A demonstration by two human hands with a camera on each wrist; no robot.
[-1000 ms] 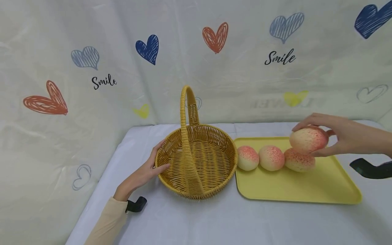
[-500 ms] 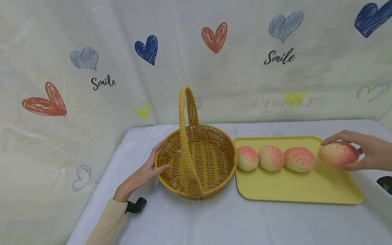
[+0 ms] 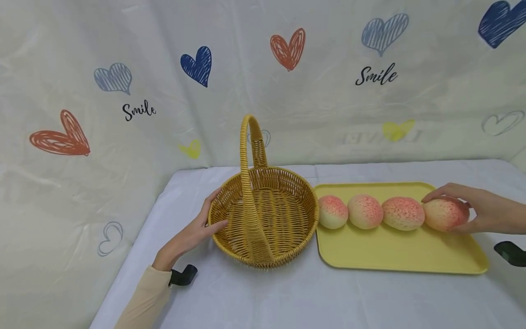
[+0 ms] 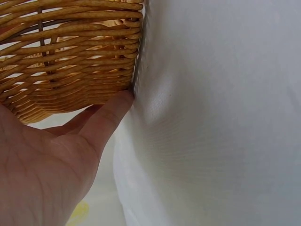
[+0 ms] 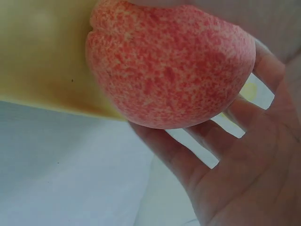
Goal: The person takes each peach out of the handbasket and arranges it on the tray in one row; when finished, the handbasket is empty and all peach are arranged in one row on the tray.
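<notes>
At the right end of a row on the yellow tray [image 3: 394, 253], my right hand [image 3: 485, 212] grips a peach [image 3: 445, 214]. In the right wrist view its red-speckled side [image 5: 169, 66] sits between my thumb and curled fingers. To its left lie three more peaches: one [image 3: 403, 213] close against it, one [image 3: 365, 211] in the middle and one [image 3: 333, 212] by the basket. My left hand [image 3: 203, 224] holds the left rim of the wicker basket [image 3: 283, 214], thumb over the rim. Fingers of that hand [image 4: 110, 113] press the basket's woven side low down in the left wrist view.
The basket's tall handle [image 3: 248, 183] arches over it. Its right side meets the tray's left edge. A white cloth [image 3: 287, 297] covers the table, and a curtain [image 3: 230, 114] with printed hearts hangs behind.
My right hand carried its peach right and down from above the third peach, then set it slightly left at the row's end on the tray. My left hand and the basket have stayed put.
</notes>
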